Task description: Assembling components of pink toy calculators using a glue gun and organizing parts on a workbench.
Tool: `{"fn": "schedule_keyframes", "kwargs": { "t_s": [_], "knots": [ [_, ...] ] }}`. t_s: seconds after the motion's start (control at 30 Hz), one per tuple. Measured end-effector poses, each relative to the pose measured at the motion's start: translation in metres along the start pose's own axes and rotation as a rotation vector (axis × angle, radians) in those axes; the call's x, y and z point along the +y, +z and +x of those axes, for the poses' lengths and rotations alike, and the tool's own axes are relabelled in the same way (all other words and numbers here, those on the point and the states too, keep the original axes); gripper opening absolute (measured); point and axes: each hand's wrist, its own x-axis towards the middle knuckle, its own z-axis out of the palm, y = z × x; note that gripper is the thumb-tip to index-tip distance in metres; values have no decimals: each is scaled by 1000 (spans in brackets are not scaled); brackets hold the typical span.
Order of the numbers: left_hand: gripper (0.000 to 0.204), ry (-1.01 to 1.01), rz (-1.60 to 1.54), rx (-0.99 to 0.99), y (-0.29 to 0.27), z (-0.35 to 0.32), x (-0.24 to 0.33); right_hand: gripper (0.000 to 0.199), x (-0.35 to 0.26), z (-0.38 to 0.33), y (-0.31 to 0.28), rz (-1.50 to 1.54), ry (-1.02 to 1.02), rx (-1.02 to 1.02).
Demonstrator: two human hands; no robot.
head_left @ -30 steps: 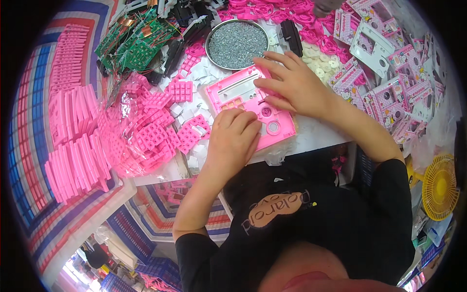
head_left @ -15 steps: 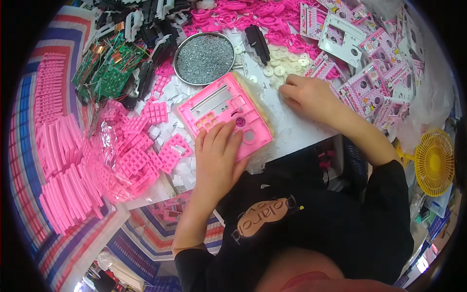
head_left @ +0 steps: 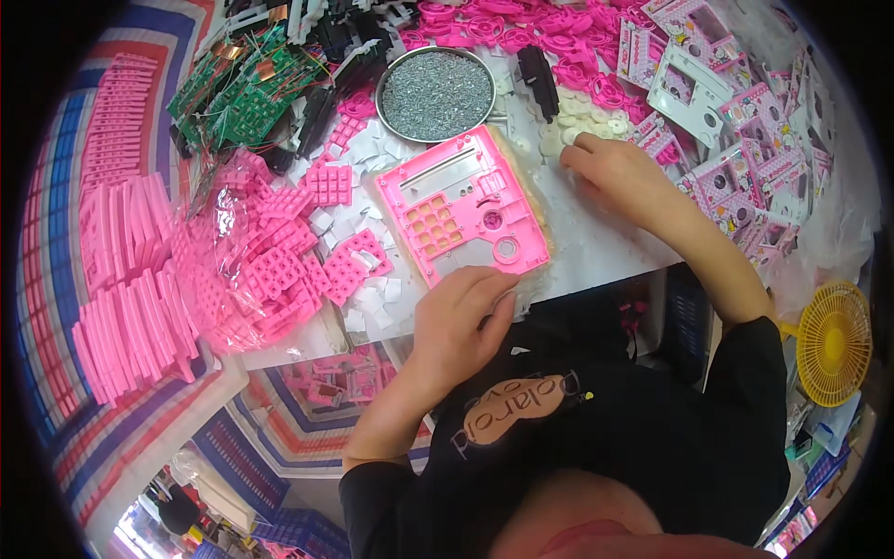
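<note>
A pink plastic casing panel (head_left: 470, 191) lies tilted on a foam pad in clear plastic; it has a grid of button holes, a long slot and round openings. At its near edge sits my left hand (head_left: 458, 321), fingers curled with thumb and fingertips close together. Whatever they may pinch there is hidden. To the right, my right hand (head_left: 622, 179) rests at the near side of a pile of white round discs (head_left: 596, 119). Its fingers are drawn together, and their tips hide anything between them.
Behind the panel stands a round metal bowl of small screws (head_left: 440, 91). Pink button pads (head_left: 270, 270) in clear plastic and green circuit boards (head_left: 251, 98) lie left, printed pink faceplates (head_left: 736, 182) right. A black plastic part (head_left: 537, 84) lies beside the discs. A yellow fan (head_left: 833, 343) is far right.
My left hand has drawn back from the panel's face to its near edge, and its fingers have curled. My right hand stays by the discs. The whole view has shifted slightly.
</note>
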Motion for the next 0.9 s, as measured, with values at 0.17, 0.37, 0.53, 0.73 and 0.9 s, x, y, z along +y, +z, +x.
{"fn": "schedule_keyframes", "kwargs": {
  "t_s": [0.17, 0.37, 0.53, 0.73, 0.9],
  "knots": [
    [18, -28, -28, 15, 1, -2, -7, 12, 11, 1, 9, -100, -44, 10],
    [13, -211, -117, 20, -3, 6, -1, 9, 0, 21, -17, 149, 18, 107],
    [15, -586, -755, -73, 11, 13, 0, 17, -86, 7, -22, 959, -66, 203],
    [11, -523, -454, -236, -1, 7, -9, 15, -83, 14, -14, 480, -489, 257],
    [19, 54, 484, 40, -15, 21, -13, 15, -78, 24, -13, 266, -324, 314]
  ]
}}
